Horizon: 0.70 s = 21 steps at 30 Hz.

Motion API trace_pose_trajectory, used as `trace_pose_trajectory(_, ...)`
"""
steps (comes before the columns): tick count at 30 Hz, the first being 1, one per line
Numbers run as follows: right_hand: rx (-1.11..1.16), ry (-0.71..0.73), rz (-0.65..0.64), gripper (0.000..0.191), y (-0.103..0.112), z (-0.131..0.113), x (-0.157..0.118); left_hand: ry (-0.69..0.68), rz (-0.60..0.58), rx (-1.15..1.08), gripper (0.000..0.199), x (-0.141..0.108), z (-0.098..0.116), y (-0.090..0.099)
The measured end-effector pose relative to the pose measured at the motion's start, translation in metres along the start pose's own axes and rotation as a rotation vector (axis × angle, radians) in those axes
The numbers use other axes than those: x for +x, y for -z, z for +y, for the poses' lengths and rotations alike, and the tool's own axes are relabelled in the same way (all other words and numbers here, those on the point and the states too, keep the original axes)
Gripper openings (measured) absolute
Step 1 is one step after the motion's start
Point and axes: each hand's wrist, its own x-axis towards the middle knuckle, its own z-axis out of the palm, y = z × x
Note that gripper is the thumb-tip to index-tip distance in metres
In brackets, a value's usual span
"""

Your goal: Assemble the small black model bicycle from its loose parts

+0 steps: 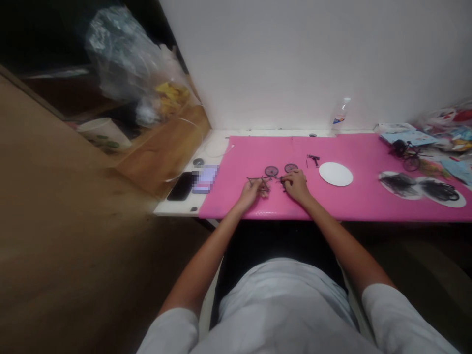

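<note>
My left hand [251, 193] grips a small dark model bicycle frame [262, 183], its fingers closed round the thin bars. Just to the right, my right hand [296, 185] is bent down with its fingertips together among small dark parts [283, 183]; what they pinch is too small to make out. Beyond the hands, a toy wheel [272, 171] lies on the pink mat [243, 152], and a second wheel [291, 168] rests against the far side of my right fingers. A small black tool-like piece [313, 159] lies farther right.
Right of my hands sits a white plate [335, 174]. Two more plates hold black parts [400, 183], with a black model bicycle [407, 153] behind them. A bottle [341, 114] stands by the wall. At left are a black phone [181, 187] and a wooden box [169, 147].
</note>
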Motion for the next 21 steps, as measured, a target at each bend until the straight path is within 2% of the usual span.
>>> trace_pose_trajectory(5, 0.017, 0.028, 0.004, 0.036, -0.0009, 0.0030, 0.0012, -0.004, 0.001, -0.002, 0.057, -0.0007, 0.0012, -0.0009)
trace_pose_trajectory(21, 0.082, 0.055, 0.146, 0.032, 0.0006, 0.0030, 0.0025, -0.004, -0.010, 0.028, 0.057, -0.0042, 0.0079, -0.0052)
